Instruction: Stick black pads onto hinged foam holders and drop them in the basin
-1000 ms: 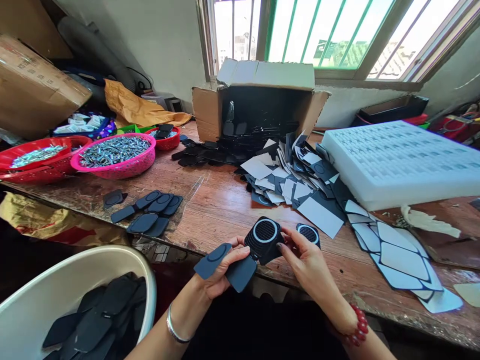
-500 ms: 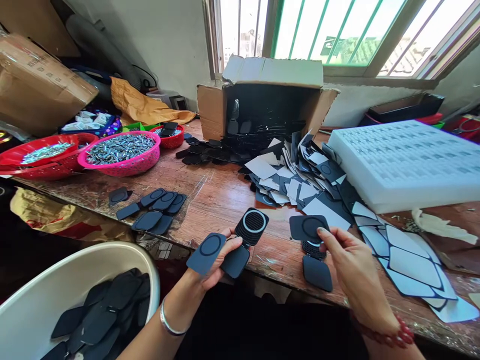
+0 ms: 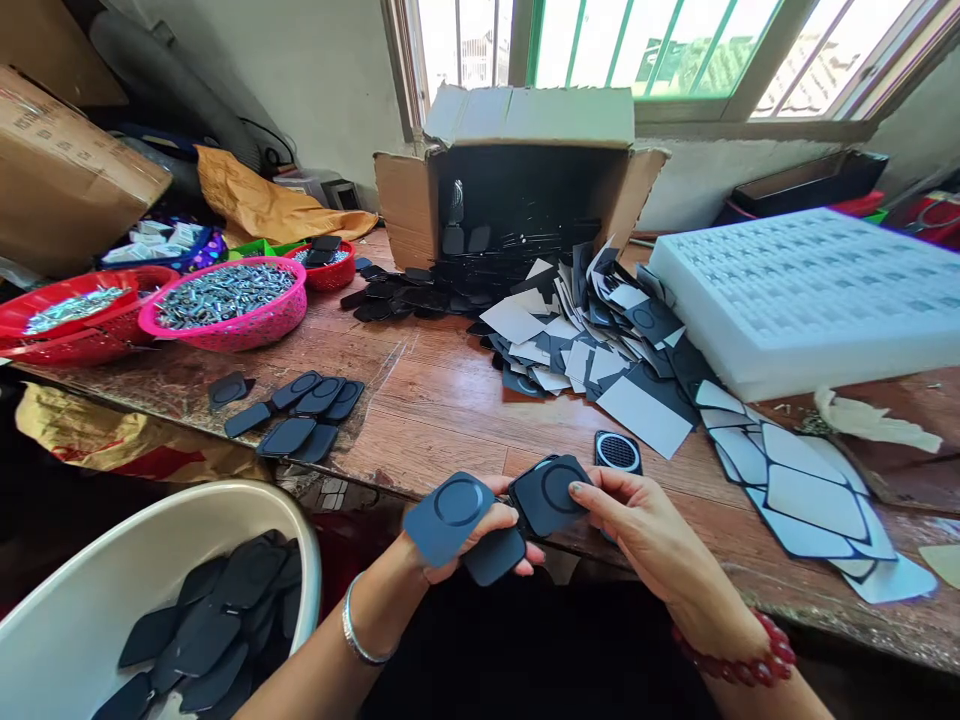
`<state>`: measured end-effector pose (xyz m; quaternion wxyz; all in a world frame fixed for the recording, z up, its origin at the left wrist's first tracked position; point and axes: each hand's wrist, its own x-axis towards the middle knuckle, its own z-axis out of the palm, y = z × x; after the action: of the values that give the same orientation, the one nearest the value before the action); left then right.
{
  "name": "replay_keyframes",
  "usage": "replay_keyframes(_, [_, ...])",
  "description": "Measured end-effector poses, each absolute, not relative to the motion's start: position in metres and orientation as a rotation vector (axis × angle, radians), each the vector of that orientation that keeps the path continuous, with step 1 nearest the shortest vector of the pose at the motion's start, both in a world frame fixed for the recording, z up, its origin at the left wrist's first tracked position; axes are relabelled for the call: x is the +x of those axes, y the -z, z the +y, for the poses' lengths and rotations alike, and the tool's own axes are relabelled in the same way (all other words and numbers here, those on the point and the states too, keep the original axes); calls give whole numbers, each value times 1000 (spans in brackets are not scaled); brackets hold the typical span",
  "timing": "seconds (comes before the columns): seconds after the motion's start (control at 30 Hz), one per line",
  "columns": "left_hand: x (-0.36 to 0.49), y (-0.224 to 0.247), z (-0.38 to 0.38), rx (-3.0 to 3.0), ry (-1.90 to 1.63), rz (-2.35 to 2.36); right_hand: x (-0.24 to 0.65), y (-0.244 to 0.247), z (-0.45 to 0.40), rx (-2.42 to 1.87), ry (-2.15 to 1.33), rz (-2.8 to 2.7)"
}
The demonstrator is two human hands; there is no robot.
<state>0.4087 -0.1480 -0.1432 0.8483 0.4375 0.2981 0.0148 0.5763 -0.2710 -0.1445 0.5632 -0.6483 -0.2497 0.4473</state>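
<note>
My left hand (image 3: pixel 439 572) is closed on a hinged black two-plate piece (image 3: pixel 495 556). The same hand also carries a dark, ring-marked square sheet (image 3: pixel 456 508) between thumb and palm. Pinched in my right hand (image 3: pixel 637 525) is another ring-marked sheet (image 3: pixel 549 498). It lies over the hinged piece's upper plate and covers nearly all of it; whether they touch cannot be made out. Behind my right hand, a second hinged piece with a white ring on mesh (image 3: pixel 619 452) rests on the table, its lower part mostly hidden.
Loose sheets (image 3: pixel 645 412) spill from an open carton (image 3: pixel 405 205). Right of them are backing sheets (image 3: pixel 814 495) and a white foam block (image 3: pixel 787 350). Finished-looking black plates (image 3: pixel 311 395) lie left. Baskets of metal parts (image 3: pixel 225 300) stand behind; a cream tub (image 3: pixel 300 520) holds dark pieces.
My right hand has moved left with its sheet, bringing it over the hinged piece's ringed plate. My left hand has shifted slightly right and down, still holding its sheet and piece.
</note>
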Motion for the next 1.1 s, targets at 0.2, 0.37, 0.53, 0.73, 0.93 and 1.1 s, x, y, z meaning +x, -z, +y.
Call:
replay_keyframes(0.2, [409,144,-148,922,6,639,577,149,-273,-1523,-1094,-576])
replay_keyframes(0.37, [409,138,-149,930,8,629,579,154,-274,-1545,-1117,-600])
replay_keyframes(0.53, [408,139,-150,920,13,639,581,152,-274,-1481,-1180,-538])
replay_keyframes(0.73, [409,145,-150,908,20,614,581,150,-273,-1367,-1240,-450])
replay_keyframes(0.93, [410,144,-150,910,29,631,581,152,-275,-1459,-1191,-499])
replay_keyframes(1.1, [410,145,-151,896,25,618,582,156,-276,-1489,-1170,-533])
